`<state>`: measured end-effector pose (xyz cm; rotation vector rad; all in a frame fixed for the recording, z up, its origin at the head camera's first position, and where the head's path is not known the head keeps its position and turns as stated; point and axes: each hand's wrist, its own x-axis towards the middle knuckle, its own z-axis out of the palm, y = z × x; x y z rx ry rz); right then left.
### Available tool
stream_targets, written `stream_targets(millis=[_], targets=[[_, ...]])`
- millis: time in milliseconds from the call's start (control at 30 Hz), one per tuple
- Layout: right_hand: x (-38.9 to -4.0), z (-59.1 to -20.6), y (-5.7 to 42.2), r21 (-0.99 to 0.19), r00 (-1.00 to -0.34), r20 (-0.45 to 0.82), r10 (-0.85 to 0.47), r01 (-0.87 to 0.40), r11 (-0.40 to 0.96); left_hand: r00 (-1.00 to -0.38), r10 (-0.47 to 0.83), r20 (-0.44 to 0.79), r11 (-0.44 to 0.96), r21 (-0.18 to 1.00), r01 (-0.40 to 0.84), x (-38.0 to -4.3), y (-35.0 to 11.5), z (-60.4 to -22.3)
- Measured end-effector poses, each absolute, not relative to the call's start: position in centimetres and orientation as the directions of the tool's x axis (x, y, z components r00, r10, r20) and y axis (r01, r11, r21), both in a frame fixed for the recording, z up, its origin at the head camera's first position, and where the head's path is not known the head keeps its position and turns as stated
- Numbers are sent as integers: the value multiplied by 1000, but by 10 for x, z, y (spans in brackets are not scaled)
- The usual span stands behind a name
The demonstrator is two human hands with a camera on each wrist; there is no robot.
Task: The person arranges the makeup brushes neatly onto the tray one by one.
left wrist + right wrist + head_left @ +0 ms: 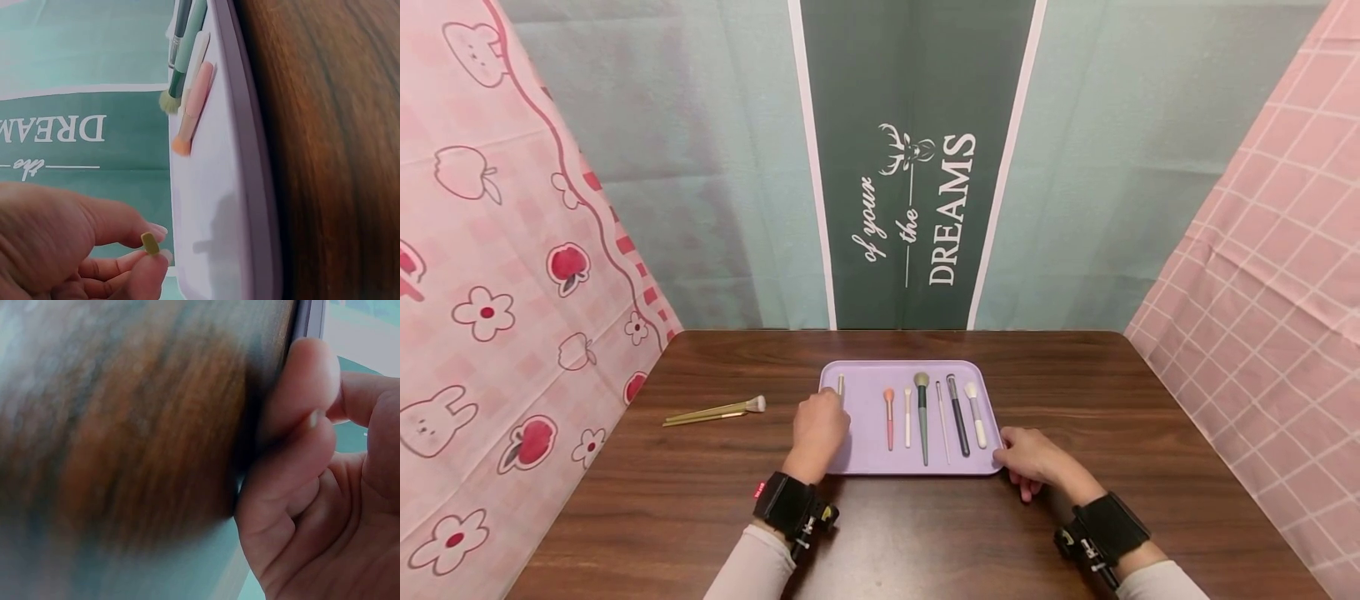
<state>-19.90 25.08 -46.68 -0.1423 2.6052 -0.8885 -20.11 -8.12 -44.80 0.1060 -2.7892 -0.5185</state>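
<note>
My left hand (820, 425) is over the left end of the lilac tray (865, 462). Its thumb and fingertips pinch a makeup brush with an olive handle (150, 243); most of that brush is hidden by the hand in the head view. At the tray's front right corner, my right hand (1033, 458) grips the rim, its lower fingers curled beside the edge. Lying on the tray in a row are several brushes, among them a pink brush (890, 421), a green brush (922, 417), a black brush (958, 414) and a white-tipped brush (976, 414).
Left of the tray, a few gold-handled brushes (715, 412) lie together on the brown wooden table (917, 533). A green curtain (745, 208) hangs behind the table, with pink cloths (512, 333) at the sides.
</note>
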Motion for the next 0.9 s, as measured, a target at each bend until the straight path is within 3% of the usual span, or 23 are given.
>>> stream_targets(millis=[900], targets=[[-201,-465,250,-603,-921,-332,-206,39,797,-950,-62,305,944,328,43,-209,-52,-462]])
